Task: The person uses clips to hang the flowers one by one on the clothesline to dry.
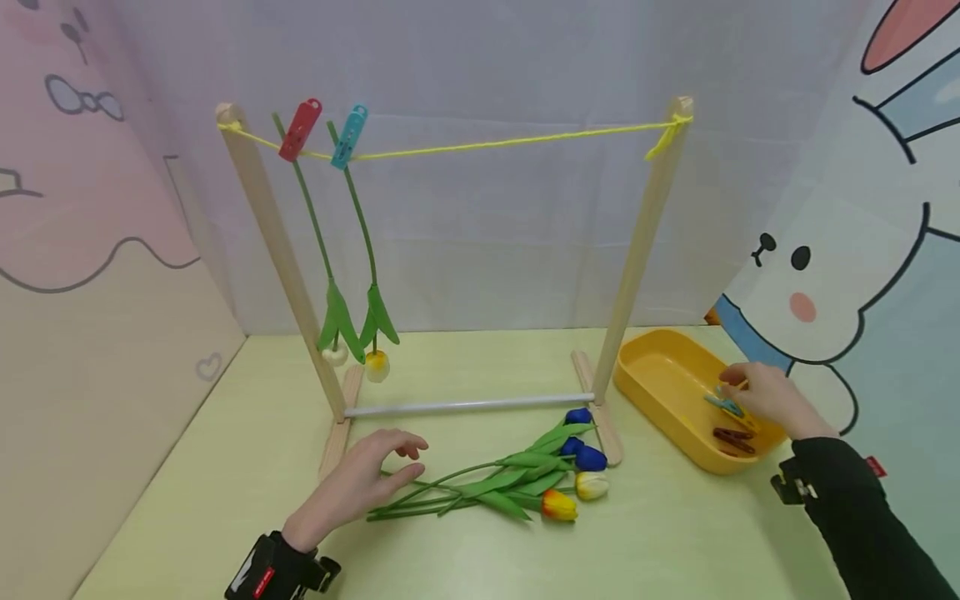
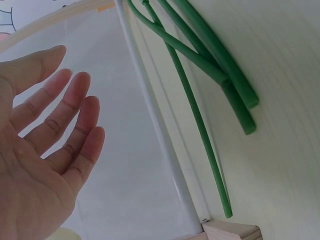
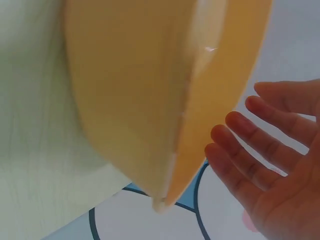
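Note:
My left hand (image 1: 367, 477) hovers near the stem ends of a bunch of artificial tulips (image 1: 517, 479) lying on the table; the left wrist view shows its fingers relaxed and nothing in them. Blue, white and orange-yellow blooms point right. Over the yellow tray (image 1: 652, 400), my right hand (image 1: 767, 398) hangs with loosely bent fingers, holding nothing in the right wrist view. Below it lie a blue clothespin (image 1: 722, 405) and a dark red clothespin (image 1: 735, 440). Two tulips hang upside down from a yellow string (image 1: 495, 145), clipped by a red clothespin (image 1: 300, 130) and a blue clothespin (image 1: 349, 137).
The string runs between a left wooden post (image 1: 281, 258) and a right wooden post (image 1: 643, 258). A white bar (image 1: 465, 406) joins the posts low down, above the table (image 1: 600, 558). A pale curtain (image 1: 480, 242) stands behind, with cartoon-printed panels at both sides.

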The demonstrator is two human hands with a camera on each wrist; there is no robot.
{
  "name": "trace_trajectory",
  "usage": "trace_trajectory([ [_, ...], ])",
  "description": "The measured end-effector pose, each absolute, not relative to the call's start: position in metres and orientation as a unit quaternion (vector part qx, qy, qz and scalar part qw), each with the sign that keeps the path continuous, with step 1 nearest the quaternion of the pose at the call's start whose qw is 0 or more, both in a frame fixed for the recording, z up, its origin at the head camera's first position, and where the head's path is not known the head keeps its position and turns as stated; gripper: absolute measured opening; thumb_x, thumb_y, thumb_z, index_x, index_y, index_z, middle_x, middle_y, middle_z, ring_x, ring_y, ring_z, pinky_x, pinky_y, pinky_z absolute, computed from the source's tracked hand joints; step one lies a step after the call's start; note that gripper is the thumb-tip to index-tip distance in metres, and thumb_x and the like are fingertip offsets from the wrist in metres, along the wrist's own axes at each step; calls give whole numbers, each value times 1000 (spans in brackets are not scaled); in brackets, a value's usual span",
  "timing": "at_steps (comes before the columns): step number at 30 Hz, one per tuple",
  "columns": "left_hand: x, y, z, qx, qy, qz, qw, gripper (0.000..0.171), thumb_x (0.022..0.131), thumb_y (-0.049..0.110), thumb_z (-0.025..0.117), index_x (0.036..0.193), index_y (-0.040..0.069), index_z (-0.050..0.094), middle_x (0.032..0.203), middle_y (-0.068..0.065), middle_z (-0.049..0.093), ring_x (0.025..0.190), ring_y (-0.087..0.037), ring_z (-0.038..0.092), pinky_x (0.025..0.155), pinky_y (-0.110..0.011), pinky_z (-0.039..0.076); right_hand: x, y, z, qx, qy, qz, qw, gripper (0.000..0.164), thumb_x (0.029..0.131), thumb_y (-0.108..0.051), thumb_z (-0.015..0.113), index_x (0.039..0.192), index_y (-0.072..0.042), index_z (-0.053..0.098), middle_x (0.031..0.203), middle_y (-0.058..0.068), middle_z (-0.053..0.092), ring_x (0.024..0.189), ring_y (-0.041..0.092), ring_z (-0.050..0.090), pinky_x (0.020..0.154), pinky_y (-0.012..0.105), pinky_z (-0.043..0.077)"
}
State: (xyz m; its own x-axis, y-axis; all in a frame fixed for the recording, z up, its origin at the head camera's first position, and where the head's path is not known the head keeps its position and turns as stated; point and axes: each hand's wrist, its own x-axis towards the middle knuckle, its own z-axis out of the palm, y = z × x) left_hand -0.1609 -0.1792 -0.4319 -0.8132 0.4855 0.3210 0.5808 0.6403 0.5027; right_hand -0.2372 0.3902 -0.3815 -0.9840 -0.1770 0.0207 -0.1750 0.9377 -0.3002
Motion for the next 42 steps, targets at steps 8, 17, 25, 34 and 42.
trace_trajectory([
  [8, -166, -171, -432, -318, -878, -334, 130, 24, 89, 9, 76, 113, 10, 71, 98, 0, 74, 90, -19, 68, 83, -35, 55, -248, 391, -392, -94, 986, -132, 43, 36, 91, -10, 64, 113, 18, 61, 108, 37, 64, 93, 46, 61, 84, 60, 53],
  [17, -163, -160, -437, -309, -872, -363, 108, 25, 92, 13, 73, 117, 12, 70, 103, 2, 74, 93, -13, 68, 85, -35, 57, -260, 384, -409, -60, 974, -148, 161, 44, 89, -15, 67, 120, 14, 57, 103, 27, 59, 87, 35, 52, 80, 47, 48],
  [25, -165, -159, -439, -295, -872, -379, 91, 26, 94, 16, 72, 120, 13, 69, 105, 3, 74, 96, -15, 69, 87, -39, 57, -266, 380, -426, -109, 986, -105, 73, 13, 88, -7, 72, 81, 2, 66, 73, 8, 58, 67, 24, 54, 63, 34, 46],
  [34, -162, -169, -441, -284, -885, -358, 91, 26, 91, 11, 73, 117, 10, 69, 104, -4, 75, 94, -18, 68, 86, -42, 57, -267, 374, -418, -95, 987, -115, 61, 20, 89, -14, 72, 80, 3, 66, 67, 5, 55, 62, 20, 51, 58, 30, 43],
  [42, -161, -175, -446, -273, -896, -342, 71, 26, 92, 14, 73, 117, 8, 70, 101, -5, 74, 93, -24, 67, 84, -43, 56, -265, 368, -408, -62, 983, -174, -11, 33, 95, -20, 69, 104, 12, 67, 80, 18, 64, 70, 24, 53, 63, 29, 47],
])
